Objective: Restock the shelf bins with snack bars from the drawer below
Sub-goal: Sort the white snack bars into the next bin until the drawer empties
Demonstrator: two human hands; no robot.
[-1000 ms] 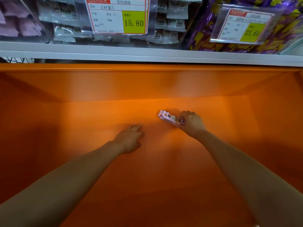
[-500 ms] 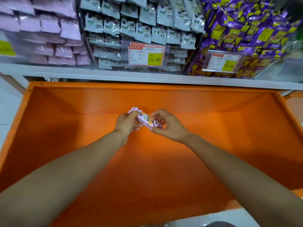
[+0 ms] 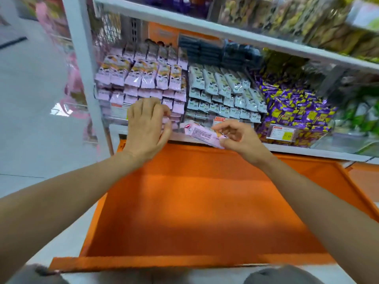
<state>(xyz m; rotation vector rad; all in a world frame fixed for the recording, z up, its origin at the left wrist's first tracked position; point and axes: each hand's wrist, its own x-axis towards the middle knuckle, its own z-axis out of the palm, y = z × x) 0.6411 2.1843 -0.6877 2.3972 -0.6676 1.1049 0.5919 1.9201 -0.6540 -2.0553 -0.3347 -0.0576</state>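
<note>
Store shelving fills the head view: the shelf [image 3: 297,149] carries a pink bin [image 3: 141,78] beside white bars [image 3: 221,87] and purple bags [image 3: 293,107], with the orange drawer [image 3: 194,201] pulled out below. The bins look well filled and I see no other bars on the drawer floor, so I judge this is about the last one. My right hand [image 3: 240,140] pinches the pink snack bar [image 3: 202,134] by its right end, above the drawer's back edge. My left hand [image 3: 146,128], fingers curled, sits at the pink bin's front, just left of the bar; whether it holds anything I cannot tell.
</note>
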